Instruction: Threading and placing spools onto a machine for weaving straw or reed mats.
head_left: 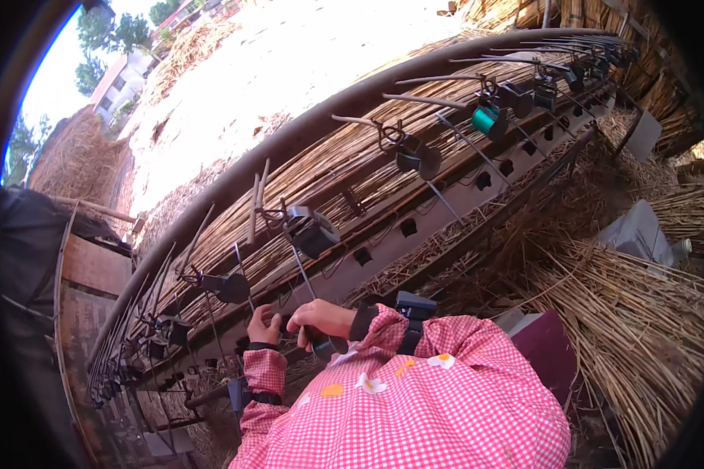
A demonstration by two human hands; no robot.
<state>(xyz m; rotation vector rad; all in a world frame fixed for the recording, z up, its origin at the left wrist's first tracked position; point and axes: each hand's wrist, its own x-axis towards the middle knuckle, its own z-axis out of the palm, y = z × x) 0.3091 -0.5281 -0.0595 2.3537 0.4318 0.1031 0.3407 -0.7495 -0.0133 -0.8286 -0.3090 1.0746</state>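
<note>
One dark spool (pixel 332 346), lower centre, sits under the right hand (pixel 322 316), grip unclear; the left hand (pixel 264 324), loosely curled, seemingly empty, could best steady it.

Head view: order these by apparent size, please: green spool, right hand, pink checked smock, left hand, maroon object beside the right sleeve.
1. Pink checked smock
2. Maroon object
3. Right hand
4. Left hand and green spool: too alike to rank, and the spool looks farther from the camera.
</note>
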